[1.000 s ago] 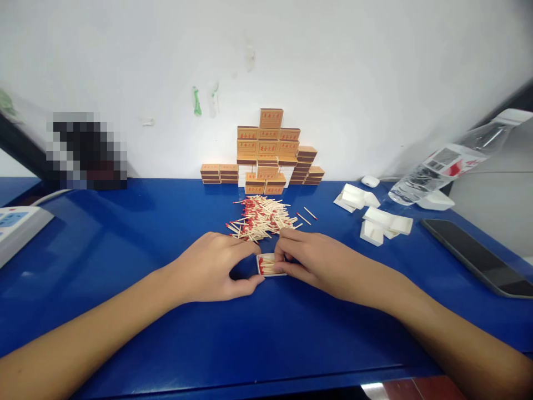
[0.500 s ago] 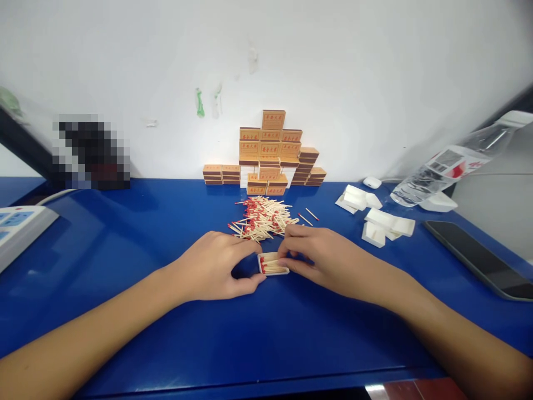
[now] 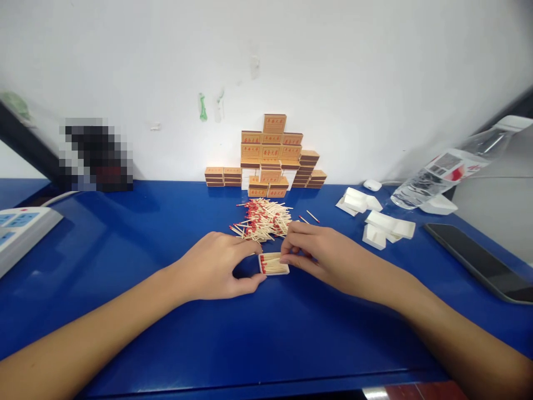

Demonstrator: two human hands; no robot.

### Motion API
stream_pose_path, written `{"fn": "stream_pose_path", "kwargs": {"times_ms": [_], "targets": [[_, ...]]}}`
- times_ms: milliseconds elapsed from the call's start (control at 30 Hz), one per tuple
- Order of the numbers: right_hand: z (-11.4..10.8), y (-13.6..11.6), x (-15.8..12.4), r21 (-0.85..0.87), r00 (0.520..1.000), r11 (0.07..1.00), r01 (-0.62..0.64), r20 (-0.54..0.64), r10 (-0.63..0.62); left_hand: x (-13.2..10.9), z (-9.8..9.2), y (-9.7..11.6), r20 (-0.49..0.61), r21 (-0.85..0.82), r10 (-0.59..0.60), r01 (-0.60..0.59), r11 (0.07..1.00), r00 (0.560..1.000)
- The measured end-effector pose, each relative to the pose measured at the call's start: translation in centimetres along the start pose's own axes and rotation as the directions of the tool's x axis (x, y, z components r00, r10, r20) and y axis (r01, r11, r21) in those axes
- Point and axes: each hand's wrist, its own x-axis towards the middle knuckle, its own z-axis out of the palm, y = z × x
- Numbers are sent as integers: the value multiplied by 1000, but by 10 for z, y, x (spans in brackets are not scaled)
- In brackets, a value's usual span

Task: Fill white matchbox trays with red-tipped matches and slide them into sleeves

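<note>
A small white matchbox tray [image 3: 273,264] filled with red-tipped matches lies on the blue table [image 3: 166,222]. My left hand [image 3: 212,266] rests on the table with thumb and forefinger pinching the tray's left end. My right hand [image 3: 316,253] hovers at the tray's right end, fingers pinched together over the matches; what they hold is too small to make out. Just behind both hands lies a loose pile of matches [image 3: 262,218].
Orange matchboxes [image 3: 268,158] are stacked against the wall. Empty white trays [image 3: 377,219] lie at the right, with a plastic bottle [image 3: 449,169], a small white earbud case [image 3: 372,185] and a phone [image 3: 478,258]. A power strip [image 3: 20,228] sits at the left edge.
My right hand has drawn back slightly to the right and lifted off the tray, so more of the matches in it shows. My left hand has kept its hold.
</note>
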Motion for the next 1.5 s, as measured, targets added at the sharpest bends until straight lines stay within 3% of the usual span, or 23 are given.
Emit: {"fn": "stream_pose_path", "kwargs": {"times_ms": [267, 467, 567, 933, 1200, 1367, 1500], "targets": [[0, 5, 0, 20, 1000, 1000, -16, 19, 16, 1, 0, -1, 4, -9, -1, 1, 1000, 1000], [6, 4, 5, 81, 990, 996, 39, -138, -28, 1, -6, 5, 4, -132, -10, 11, 991, 1000], [15, 7, 10, 101, 974, 993, 61, -224, -37, 0, -9, 15, 79, -256, -5, 25, 966, 997], [42, 5, 36, 79, 980, 994, 80, -190, -64, 0, -9, 19, 201, -201, -8, 49, 978, 980], [20, 10, 23, -42, 995, 995, -90, -39, 89, -1, -8, 20, 161, -180, 0, 30, 983, 987], [-7, 16, 5, 21, 992, 999, -46, -118, 48, 1, -10, 12, 123, -122, -83, 98, 988, 989], [-8, 7, -1, -2, 999, 999, -40, -24, 40, 2, -7, 8, 55, -77, -135, 139, 987, 989]]}}
